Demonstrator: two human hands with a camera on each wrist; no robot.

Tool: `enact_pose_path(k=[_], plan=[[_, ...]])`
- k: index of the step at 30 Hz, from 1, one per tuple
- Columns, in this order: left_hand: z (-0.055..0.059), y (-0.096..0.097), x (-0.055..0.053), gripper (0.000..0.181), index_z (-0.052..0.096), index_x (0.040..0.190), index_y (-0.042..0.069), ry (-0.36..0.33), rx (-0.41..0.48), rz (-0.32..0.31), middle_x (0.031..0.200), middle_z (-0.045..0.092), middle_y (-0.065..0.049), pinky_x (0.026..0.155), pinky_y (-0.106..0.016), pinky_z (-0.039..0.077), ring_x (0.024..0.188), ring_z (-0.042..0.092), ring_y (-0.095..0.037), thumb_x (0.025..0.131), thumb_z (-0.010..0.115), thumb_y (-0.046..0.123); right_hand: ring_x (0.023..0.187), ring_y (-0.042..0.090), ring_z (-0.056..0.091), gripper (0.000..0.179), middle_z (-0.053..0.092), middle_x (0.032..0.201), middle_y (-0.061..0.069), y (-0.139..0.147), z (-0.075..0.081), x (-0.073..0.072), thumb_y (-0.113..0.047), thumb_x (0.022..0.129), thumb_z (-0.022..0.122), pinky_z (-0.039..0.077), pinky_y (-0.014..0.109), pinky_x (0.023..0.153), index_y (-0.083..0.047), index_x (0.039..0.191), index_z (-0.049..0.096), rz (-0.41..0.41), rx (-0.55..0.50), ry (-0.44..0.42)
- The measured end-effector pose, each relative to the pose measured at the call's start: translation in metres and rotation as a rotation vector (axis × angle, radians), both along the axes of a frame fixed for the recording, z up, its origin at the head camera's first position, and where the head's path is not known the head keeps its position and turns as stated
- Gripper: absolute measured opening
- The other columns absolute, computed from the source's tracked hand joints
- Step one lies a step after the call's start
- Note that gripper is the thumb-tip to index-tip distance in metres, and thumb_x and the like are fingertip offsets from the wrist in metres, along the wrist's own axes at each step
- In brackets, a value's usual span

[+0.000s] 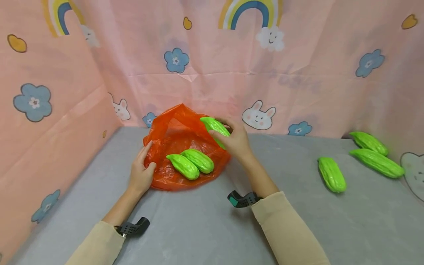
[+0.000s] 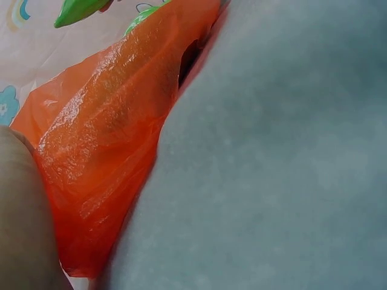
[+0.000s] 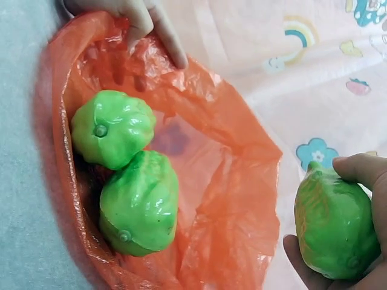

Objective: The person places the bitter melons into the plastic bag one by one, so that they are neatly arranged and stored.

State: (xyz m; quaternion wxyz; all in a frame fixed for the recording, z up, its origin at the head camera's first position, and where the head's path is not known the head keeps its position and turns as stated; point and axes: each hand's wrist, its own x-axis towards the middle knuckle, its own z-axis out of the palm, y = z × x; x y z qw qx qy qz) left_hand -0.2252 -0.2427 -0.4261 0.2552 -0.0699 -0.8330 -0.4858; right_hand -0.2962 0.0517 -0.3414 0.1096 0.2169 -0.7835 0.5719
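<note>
On the grey surface, an orange-red plastic bag (image 1: 162, 125) lies with its mouth gaping toward me. My left hand (image 1: 141, 175) holds the bag's left rim, thumb on the inner side and fingers showing through the plastic in the right wrist view. Two glossy green bitter melons, a left one (image 1: 183, 166) and a right one (image 1: 200, 161), rest side by side inside. A third bitter melon (image 1: 212, 127), ridged and pointed, is gripped by my right hand (image 1: 237, 141) at the bag's upper right edge. The left wrist view shows mostly the bag's outside (image 2: 103, 133).
Three more bitter melons lie at the right: one nearer (image 1: 332, 175), and a pair by the right curtain, one behind (image 1: 369, 142) and one in front (image 1: 377, 162). A pink patterned curtain (image 1: 212, 84) closes off the back and sides.
</note>
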Motion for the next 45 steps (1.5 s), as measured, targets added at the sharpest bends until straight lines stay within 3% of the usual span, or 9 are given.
enact_pose_path(k=[5, 7, 15, 18, 24, 27, 33, 40, 45], plan=[[0.000, -0.004, 0.003, 0.070, 0.041, 0.155, 0.007, -0.011, -0.006, 0.010, 0.160, 0.038, -0.020, 0.114, -0.055, 0.034, 0.147, 0.038, -0.036, 0.087, 0.045, -0.008, 0.118, 0.032, 0.065, 0.044, 0.067, 0.133, 0.009, -0.005, -0.005, -0.001, -0.024, 0.091, 0.073, 0.055, 0.046, 0.097, -0.010, 0.133, 0.066, 0.013, -0.004, -0.021], [-0.001, -0.006, 0.004, 0.070, 0.042, 0.155, 0.007, -0.012, -0.013, 0.014, 0.160, 0.039, -0.020, 0.115, -0.053, 0.034, 0.147, 0.037, -0.036, 0.087, 0.045, -0.008, 0.120, 0.033, 0.064, 0.043, 0.067, 0.133, 0.012, -0.007, -0.008, -0.002, -0.024, 0.092, 0.072, 0.054, 0.047, 0.098, -0.008, 0.132, 0.067, 0.006, -0.009, -0.042], [-0.001, -0.009, 0.008, 0.069, 0.042, 0.154, 0.007, 0.008, -0.019, 0.013, 0.159, 0.041, -0.021, 0.102, -0.003, 0.026, 0.146, 0.038, -0.037, 0.087, 0.045, -0.009, 0.122, 0.035, 0.062, 0.037, 0.067, 0.132, 0.017, -0.010, -0.019, -0.003, -0.015, 0.095, 0.066, 0.050, 0.047, 0.105, -0.003, 0.130, 0.067, 0.033, -0.047, -0.081], [-0.001, -0.008, 0.008, 0.069, 0.042, 0.154, 0.008, 0.001, -0.025, 0.017, 0.159, 0.040, -0.020, 0.108, -0.011, 0.030, 0.147, 0.038, -0.036, 0.087, 0.045, -0.009, 0.120, 0.035, 0.064, 0.038, 0.065, 0.134, 0.018, -0.011, -0.022, -0.006, -0.012, 0.094, 0.065, 0.052, 0.045, 0.102, -0.002, 0.131, 0.066, 0.064, -0.043, -0.064], [0.000, -0.006, 0.005, 0.070, 0.042, 0.155, 0.009, -0.010, -0.024, 0.013, 0.159, 0.040, -0.019, 0.113, -0.054, 0.035, 0.145, 0.041, -0.035, 0.088, 0.046, -0.008, 0.115, 0.032, 0.063, 0.041, 0.065, 0.134, 0.015, -0.013, -0.029, -0.010, -0.014, 0.093, 0.068, 0.053, 0.036, 0.095, -0.005, 0.133, 0.065, 0.080, -0.026, -0.059], [-0.001, -0.004, 0.003, 0.070, 0.042, 0.155, 0.011, -0.008, -0.025, 0.011, 0.159, 0.041, -0.018, 0.113, -0.052, 0.036, 0.144, 0.041, -0.033, 0.088, 0.046, -0.008, 0.115, 0.030, 0.061, 0.042, 0.065, 0.133, 0.014, -0.013, -0.032, -0.012, -0.015, 0.093, 0.069, 0.053, 0.037, 0.095, -0.007, 0.133, 0.065, 0.066, -0.018, -0.051], [0.000, -0.002, 0.000, 0.070, 0.042, 0.155, 0.011, 0.002, -0.020, 0.006, 0.159, 0.041, -0.018, 0.110, -0.019, 0.033, 0.146, 0.040, -0.033, 0.088, 0.046, -0.008, 0.119, 0.029, 0.061, 0.043, 0.065, 0.134, 0.013, -0.015, -0.039, -0.012, -0.017, 0.093, 0.070, 0.051, 0.044, 0.102, -0.008, 0.135, 0.063, 0.058, -0.003, -0.054], [0.000, -0.001, 0.000, 0.070, 0.042, 0.155, 0.009, 0.009, -0.024, 0.008, 0.158, 0.041, -0.019, 0.113, -0.054, 0.034, 0.146, 0.039, -0.034, 0.086, 0.045, -0.009, 0.120, 0.028, 0.062, 0.042, 0.066, 0.133, 0.012, -0.019, -0.047, -0.010, -0.018, 0.094, 0.070, 0.052, 0.044, 0.101, -0.010, 0.135, 0.064, 0.059, 0.023, -0.083], [0.000, -0.001, 0.001, 0.070, 0.042, 0.155, 0.009, 0.004, -0.021, 0.010, 0.159, 0.041, -0.018, 0.115, -0.035, 0.036, 0.146, 0.040, -0.033, 0.087, 0.045, -0.008, 0.119, 0.029, 0.062, 0.040, 0.067, 0.132, 0.012, -0.022, -0.050, -0.010, -0.018, 0.094, 0.070, 0.052, 0.044, 0.100, -0.010, 0.132, 0.066, 0.071, 0.029, -0.080]])
